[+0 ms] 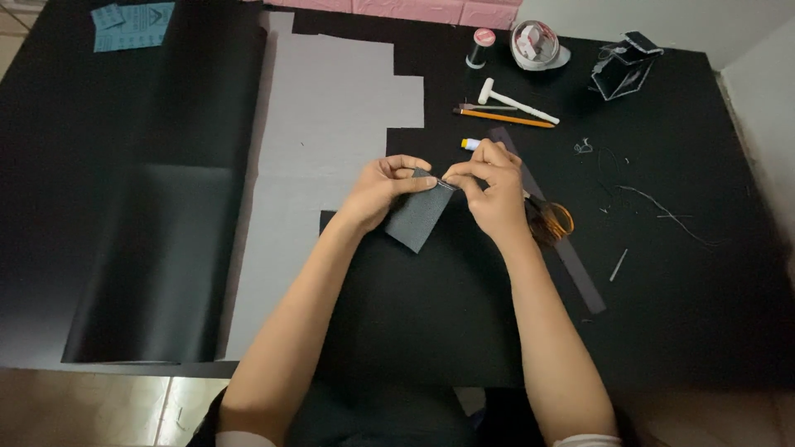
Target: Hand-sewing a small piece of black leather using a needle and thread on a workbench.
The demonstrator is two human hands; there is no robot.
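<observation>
Black table (679, 273), scissors (551, 219) beside my right hand (497, 194). Both it and my left hand (377, 190) pinch a dark fabric piece (418, 217) at its top edge (looks light, floppy; I'd grip near edges).

From my hands, the black mat (431, 323) toward six o'clock lies open. At three o'clock the scissors (551, 221) and a long dark strip (571, 257) crowd my right hand (494, 192). At one o'clock a pencil (503, 118), small white mallet (515, 103) and thread spool (479, 48) block. At nine o'clock only flat grey sheet (331, 108).
</observation>
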